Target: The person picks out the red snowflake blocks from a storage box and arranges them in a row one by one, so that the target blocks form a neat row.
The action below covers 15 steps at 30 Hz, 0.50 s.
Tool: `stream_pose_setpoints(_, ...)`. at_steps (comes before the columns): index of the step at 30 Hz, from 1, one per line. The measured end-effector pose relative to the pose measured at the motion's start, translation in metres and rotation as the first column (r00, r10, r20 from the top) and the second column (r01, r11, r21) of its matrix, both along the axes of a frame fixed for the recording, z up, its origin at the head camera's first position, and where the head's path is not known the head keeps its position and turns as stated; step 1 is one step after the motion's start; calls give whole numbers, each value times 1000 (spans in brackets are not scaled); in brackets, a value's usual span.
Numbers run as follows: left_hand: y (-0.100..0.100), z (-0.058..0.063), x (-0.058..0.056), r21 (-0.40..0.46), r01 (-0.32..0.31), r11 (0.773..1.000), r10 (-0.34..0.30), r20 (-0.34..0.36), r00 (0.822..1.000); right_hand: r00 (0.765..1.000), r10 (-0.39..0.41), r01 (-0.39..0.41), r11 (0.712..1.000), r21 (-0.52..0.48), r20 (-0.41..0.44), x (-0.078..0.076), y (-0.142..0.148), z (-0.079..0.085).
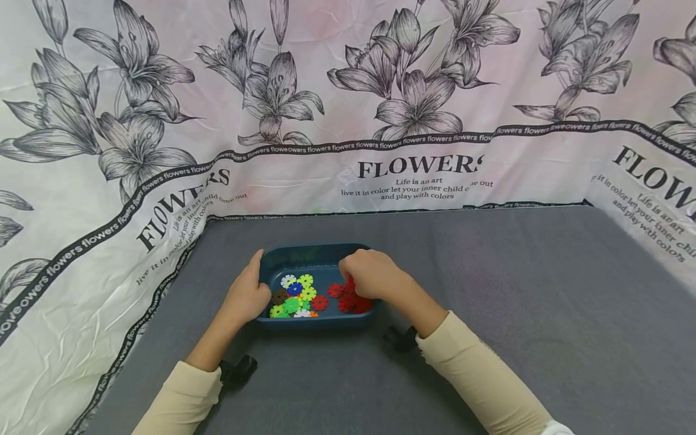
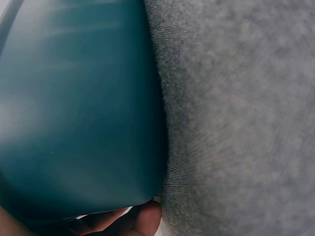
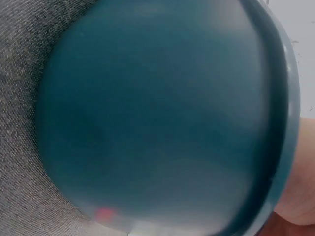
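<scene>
A dark teal plastic tub [image 1: 318,322] stands on the grey cloth, holding flower-shaped plastic discs. My left hand [image 1: 246,296] grips its left end, thumb at the rim; in the left wrist view its fingers [image 2: 147,219] curl round the tub's outer wall. Over the right end reaches my right hand [image 1: 375,275], its curled fingers pinching at the red discs [image 1: 348,302]; the fingertips are partly hidden. Mixed discs [image 1: 293,299] in green, yellow, blue, white and brown lie at the tub's left. One red disc [image 1: 319,302] lies nearer the middle.
Grey cloth [image 1: 489,302] covers the table around the tub. A white flower-printed curtain [image 1: 304,175] hangs behind and along both sides. Black wrist devices [image 1: 237,371] are worn below both forearms.
</scene>
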<state>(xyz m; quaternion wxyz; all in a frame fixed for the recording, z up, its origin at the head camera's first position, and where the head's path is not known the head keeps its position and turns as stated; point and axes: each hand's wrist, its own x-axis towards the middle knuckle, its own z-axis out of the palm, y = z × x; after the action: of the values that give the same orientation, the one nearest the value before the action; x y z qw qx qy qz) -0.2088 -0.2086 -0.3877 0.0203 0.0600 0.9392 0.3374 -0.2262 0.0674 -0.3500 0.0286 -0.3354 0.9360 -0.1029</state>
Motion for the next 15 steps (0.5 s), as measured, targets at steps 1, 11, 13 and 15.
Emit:
stream_pose_setpoints(1,0,0,0,-1,0,1000,0,0,1000,1000,-1,1,1000,-2,4,0,0,0)
stream_pose_setpoints(11,0,0,0,6,4,1000,-4,3,1000,998,-26,31,995,-93,51,-6,7,5)
stream_pose_setpoints(13,0,0,0,3,5,1000,-5,2,1000,998,-24,30,993,-115,61,-6,8,7)
stream_pose_setpoints(15,0,0,-1,3,5,1000,-5,5,1000,997,-23,32,991,-129,72,-7,9,10)
